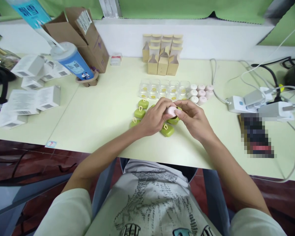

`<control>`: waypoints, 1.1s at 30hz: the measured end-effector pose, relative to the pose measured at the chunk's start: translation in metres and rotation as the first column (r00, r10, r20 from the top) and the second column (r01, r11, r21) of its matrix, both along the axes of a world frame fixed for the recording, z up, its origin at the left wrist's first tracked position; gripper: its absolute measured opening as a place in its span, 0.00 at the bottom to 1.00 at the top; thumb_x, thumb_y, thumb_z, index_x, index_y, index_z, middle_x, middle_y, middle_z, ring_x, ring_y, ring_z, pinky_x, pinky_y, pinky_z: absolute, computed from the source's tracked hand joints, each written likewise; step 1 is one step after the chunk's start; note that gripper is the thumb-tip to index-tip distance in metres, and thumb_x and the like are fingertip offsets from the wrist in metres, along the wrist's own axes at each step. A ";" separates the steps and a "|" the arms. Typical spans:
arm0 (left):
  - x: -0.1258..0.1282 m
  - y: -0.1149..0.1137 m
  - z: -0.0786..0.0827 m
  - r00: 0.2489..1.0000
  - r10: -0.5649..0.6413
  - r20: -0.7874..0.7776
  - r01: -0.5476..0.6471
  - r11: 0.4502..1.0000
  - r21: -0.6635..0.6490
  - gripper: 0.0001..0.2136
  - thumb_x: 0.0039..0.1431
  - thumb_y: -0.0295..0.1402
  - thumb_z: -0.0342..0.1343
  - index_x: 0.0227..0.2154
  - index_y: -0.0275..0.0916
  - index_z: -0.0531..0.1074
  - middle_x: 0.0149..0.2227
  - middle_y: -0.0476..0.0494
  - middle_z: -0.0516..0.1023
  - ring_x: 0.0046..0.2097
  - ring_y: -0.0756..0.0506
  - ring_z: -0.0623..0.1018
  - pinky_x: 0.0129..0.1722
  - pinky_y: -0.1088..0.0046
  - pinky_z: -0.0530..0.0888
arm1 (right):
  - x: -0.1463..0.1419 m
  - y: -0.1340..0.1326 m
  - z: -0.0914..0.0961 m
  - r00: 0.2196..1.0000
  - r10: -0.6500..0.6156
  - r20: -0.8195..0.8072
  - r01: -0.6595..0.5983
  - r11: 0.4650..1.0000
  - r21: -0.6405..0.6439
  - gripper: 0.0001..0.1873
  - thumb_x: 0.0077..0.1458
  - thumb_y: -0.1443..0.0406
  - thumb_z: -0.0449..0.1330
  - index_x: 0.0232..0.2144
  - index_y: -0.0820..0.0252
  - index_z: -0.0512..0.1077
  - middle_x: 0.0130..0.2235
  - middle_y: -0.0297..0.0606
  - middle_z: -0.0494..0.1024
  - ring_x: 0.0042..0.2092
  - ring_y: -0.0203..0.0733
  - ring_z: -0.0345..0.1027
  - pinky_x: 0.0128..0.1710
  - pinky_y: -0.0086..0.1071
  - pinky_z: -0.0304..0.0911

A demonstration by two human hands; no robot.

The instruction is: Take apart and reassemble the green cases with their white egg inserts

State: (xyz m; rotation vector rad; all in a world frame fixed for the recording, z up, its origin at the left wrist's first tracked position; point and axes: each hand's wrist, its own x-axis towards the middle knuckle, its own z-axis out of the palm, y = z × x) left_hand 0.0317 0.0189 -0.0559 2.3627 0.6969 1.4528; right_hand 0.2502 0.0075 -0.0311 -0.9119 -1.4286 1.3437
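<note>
- White boxes (29, 65) lay scattered over the left end of the table (93, 124), and some reached its left edge. I saw barcodes on them, but the print was too small to read.
- A blue tube (72, 62) leaned beside a cardboard box (81, 32) near the back wall. The writing on its label was too blurred to read.
- To the right of these, a wide bare stretch of table ran to the near edge, where a small sticker (50, 144) sat.
- Green cases (139, 113) lay in a loose cluster at mid-table.
- My left hand (153, 118) was curled, its fingertips pinching a pink piece (171, 111) just above those cases.
- My right hand (193, 119) pinched the same piece from the other side.
- Behind my hands stood rows of clear boxes (162, 89), with brown cartons (162, 52) against the back wall.
- A power strip (250, 101) and cables (272, 78) crowded the right end, leaving little room there.
</note>
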 end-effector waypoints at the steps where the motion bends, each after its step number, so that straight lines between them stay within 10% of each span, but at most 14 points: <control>1: -0.001 0.000 0.001 1.000 -0.008 0.028 0.008 1.000 -0.011 0.20 0.87 0.53 0.44 0.59 0.44 0.73 0.53 0.39 0.81 0.54 0.42 0.83 0.52 0.62 0.83 | 0.004 0.001 0.001 1.000 -0.003 -0.007 0.003 1.000 -0.019 0.27 0.58 0.40 0.81 0.50 0.47 0.86 0.46 0.36 0.88 0.45 0.45 0.82 0.46 0.39 0.82; 5: -0.008 0.002 0.003 0.987 0.040 0.157 -0.021 0.993 -0.119 0.17 0.88 0.49 0.47 0.62 0.45 0.73 0.55 0.39 0.81 0.51 0.44 0.84 0.51 0.63 0.84 | 0.039 0.007 0.009 0.963 -0.090 0.256 0.045 0.983 0.176 0.25 0.64 0.40 0.77 0.50 0.47 0.88 0.48 0.41 0.88 0.45 0.50 0.83 0.43 0.43 0.82; 8: -0.011 0.007 0.000 0.970 0.104 0.220 -0.081 0.990 -0.113 0.16 0.86 0.49 0.53 0.64 0.46 0.72 0.58 0.39 0.78 0.53 0.44 0.83 0.49 0.65 0.85 | 0.070 0.006 0.006 0.768 -0.250 0.590 -0.076 0.878 0.472 0.22 0.69 0.43 0.73 0.52 0.49 0.90 0.55 0.48 0.87 0.50 0.57 0.84 0.45 0.49 0.83; 13: -0.013 0.009 -0.001 0.971 0.161 0.175 -0.160 0.987 -0.021 0.15 0.84 0.47 0.59 0.62 0.45 0.74 0.58 0.38 0.80 0.59 0.42 0.83 0.50 0.66 0.86 | 0.083 -0.008 -0.013 0.530 -0.346 0.774 -0.339 0.750 0.568 0.24 0.79 0.47 0.61 0.58 0.54 0.89 0.56 0.53 0.88 0.54 0.67 0.84 0.53 0.64 0.84; 17: -0.010 0.002 0.003 0.965 0.202 0.168 -0.221 0.970 0.103 0.15 0.80 0.47 0.64 0.59 0.44 0.76 0.51 0.40 0.81 0.51 0.43 0.84 0.44 0.66 0.85 | 0.055 -0.021 0.002 0.608 -0.489 0.626 -0.111 0.728 0.676 0.21 0.79 0.50 0.64 0.60 0.54 0.87 0.60 0.52 0.88 0.55 0.63 0.86 0.52 0.57 0.85; 21: -0.004 -0.010 0.003 0.972 0.215 0.099 -0.233 0.945 0.230 0.12 0.80 0.40 0.66 0.57 0.41 0.76 0.47 0.42 0.80 0.45 0.45 0.84 0.40 0.69 0.85 | 0.013 -0.026 0.021 0.842 -0.211 0.497 -0.032 0.900 0.436 0.26 0.74 0.44 0.70 0.61 0.53 0.84 0.54 0.45 0.90 0.43 0.50 0.89 0.41 0.42 0.86; 24: -0.001 -0.012 0.001 0.975 0.217 0.041 -0.220 0.942 0.255 0.14 0.81 0.38 0.63 0.62 0.41 0.73 0.50 0.40 0.80 0.50 0.43 0.86 0.43 0.68 0.87 | -0.001 -0.019 0.024 0.885 -0.174 0.433 -0.025 0.909 0.417 0.24 0.69 0.45 0.74 0.55 0.53 0.86 0.50 0.42 0.91 0.42 0.49 0.87 0.47 0.44 0.86; 30: -0.014 0.004 0.003 0.960 0.260 0.101 -0.277 0.935 0.222 0.14 0.83 0.40 0.60 0.64 0.44 0.72 0.55 0.41 0.78 0.40 0.50 0.84 0.37 0.73 0.85 | 0.101 0.050 0.009 0.761 -0.582 0.285 0.339 0.732 0.590 0.23 0.66 0.51 0.75 0.61 0.45 0.87 0.56 0.45 0.87 0.46 0.51 0.83 0.48 0.45 0.83; 33: -0.019 0.006 0.004 0.941 0.325 0.090 -0.337 0.920 0.201 0.11 0.83 0.32 0.55 0.62 0.42 0.73 0.53 0.41 0.78 0.40 0.51 0.83 0.35 0.76 0.84 | 0.166 0.081 -0.013 0.632 -0.640 0.437 0.253 0.704 0.664 0.26 0.65 0.55 0.72 0.63 0.49 0.88 0.50 0.50 0.83 0.36 0.49 0.77 0.44 0.47 0.79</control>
